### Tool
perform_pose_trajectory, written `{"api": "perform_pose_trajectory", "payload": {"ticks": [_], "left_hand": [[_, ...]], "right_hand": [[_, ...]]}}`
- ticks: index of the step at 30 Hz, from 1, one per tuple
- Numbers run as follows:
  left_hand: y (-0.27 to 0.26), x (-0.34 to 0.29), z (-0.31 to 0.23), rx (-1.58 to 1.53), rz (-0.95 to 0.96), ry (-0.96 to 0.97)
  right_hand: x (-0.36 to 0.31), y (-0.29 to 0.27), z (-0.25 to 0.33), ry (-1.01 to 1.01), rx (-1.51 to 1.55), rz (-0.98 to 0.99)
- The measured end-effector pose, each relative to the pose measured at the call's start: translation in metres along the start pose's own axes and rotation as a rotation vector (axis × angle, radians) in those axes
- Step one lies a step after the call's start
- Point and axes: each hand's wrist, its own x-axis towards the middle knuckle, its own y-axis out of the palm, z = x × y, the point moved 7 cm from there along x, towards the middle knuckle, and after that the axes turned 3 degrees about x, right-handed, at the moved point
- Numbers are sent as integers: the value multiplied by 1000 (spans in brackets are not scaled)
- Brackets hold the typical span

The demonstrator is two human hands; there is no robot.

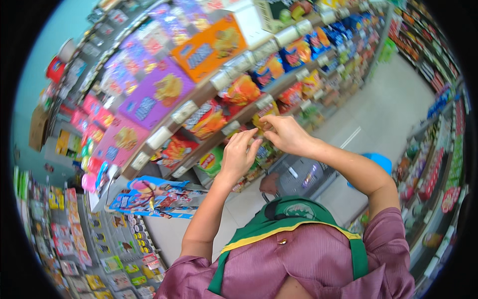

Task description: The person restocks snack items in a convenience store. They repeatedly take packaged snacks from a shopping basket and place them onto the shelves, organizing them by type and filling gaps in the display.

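Observation:
My left hand (pixel 239 153) is raised in front of the snack shelves, its fingers bent and its thumb apart from them. Close to its fingertips is my right hand (pixel 289 134), with loosely curled fingers and a gap by the thumb. I see nothing held in either hand, though blur softens the fingertips. Behind them, a yellow snack bag (pixel 266 113) sits on a lower shelf. Red chip bags (pixel 203 119) and a green bag (pixel 211 160) lie left of the hands. Above stand an orange box (pixel 211 47) and a purple box (pixel 157 93).
Price-tag rails (pixel 219 79) edge the tilted-looking shelves. A grey shopping basket (pixel 311 174) is below my right forearm, with a blue rounded object (pixel 378 164) farther right. Blue printed packs (pixel 154 197) hang at the shelf end. More shelving (pixel 428 174) lines the right side of the tiled aisle (pixel 393 94).

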Motion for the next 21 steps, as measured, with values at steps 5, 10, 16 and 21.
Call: {"api": "perform_pose_trajectory", "payload": {"ticks": [5, 10, 16, 21], "left_hand": [[120, -5, 2, -84, 355, -104], [225, -49, 26, -127, 682, -271], [341, -108, 46, -90, 860, -266], [428, -162, 75, -102, 1046, -380]], "right_hand": [[-86, -13, -105, 360, 3, -84], [-169, 4, -193, 618, 83, -186], [-254, 36, -302, 927, 182, -220], [-309, 77, -390, 1173, 248, -302]]}}
